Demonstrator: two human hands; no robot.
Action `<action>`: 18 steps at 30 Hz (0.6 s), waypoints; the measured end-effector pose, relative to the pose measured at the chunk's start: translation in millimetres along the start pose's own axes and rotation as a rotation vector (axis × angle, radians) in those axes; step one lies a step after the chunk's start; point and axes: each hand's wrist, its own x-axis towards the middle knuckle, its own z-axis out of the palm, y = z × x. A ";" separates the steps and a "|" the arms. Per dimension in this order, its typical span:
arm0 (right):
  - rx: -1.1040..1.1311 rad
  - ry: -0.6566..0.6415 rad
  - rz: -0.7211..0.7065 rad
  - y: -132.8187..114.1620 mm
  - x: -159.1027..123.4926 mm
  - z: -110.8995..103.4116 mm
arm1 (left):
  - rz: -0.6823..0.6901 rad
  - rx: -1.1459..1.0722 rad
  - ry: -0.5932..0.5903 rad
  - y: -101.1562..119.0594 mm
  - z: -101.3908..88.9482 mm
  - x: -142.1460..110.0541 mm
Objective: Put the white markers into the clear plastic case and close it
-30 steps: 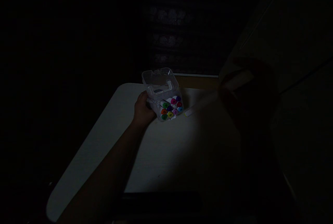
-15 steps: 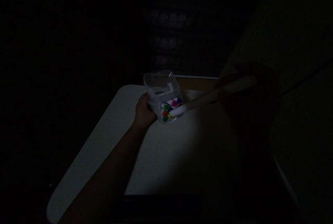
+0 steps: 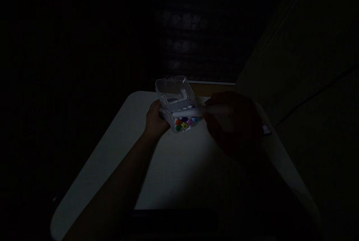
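A clear plastic case (image 3: 171,124) with its lid raised stands on the pale table, and several markers (image 3: 184,125) with coloured ends lie in it. My left hand (image 3: 155,121) is wrapped round the left side of the case. In deep shadow, my right hand (image 3: 234,121) is closed on a white marker (image 3: 186,112). That marker lies nearly level, its far end over the case's opening in front of the other markers. Darkness hides most of the right hand's fingers.
The white table (image 3: 157,181) has rounded corners. At its right edge, past my right hand, a dark flat object (image 3: 266,128) shows in part. A thin cable (image 3: 308,101) runs along the right side, and a dark patterned surface (image 3: 182,20) rises behind.
My right hand has moved left and down toward the case with the marker, which has turned more level. My left hand and the case have stayed put.
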 end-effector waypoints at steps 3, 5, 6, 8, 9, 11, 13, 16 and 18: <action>0.032 -0.129 -0.050 1.1 -3.2 8.1 | -0.024 -0.007 0.003 1.0 0.4 0.4; 0.069 -0.209 -0.072 2.0 -4.8 12.4 | -0.044 -0.024 0.004 2.7 0.6 0.9; 0.084 -0.238 -0.083 2.5 -5.4 13.9 | -0.050 -0.029 0.006 3.9 0.4 1.1; 0.105 -0.264 -0.104 3.9 -6.3 15.2 | -0.056 -0.018 0.010 7.0 -0.2 1.7; 0.114 -0.264 -0.115 4.6 -6.5 15.4 | -0.056 -0.008 0.014 8.7 -0.7 1.9; 0.135 -0.256 -0.128 6.0 -6.7 15.3 | -0.056 0.006 0.020 11.9 -1.7 2.2; 0.152 -0.246 -0.127 7.3 -6.7 15.6 | -0.056 0.016 0.020 13.9 -2.3 2.4; 0.168 -0.243 -0.137 8.9 -7.0 16.7 | -0.059 0.018 0.016 14.3 -2.5 2.7; 0.157 -0.238 -0.148 9.5 -7.2 17.2 | -0.055 0.006 0.012 13.3 -2.4 2.9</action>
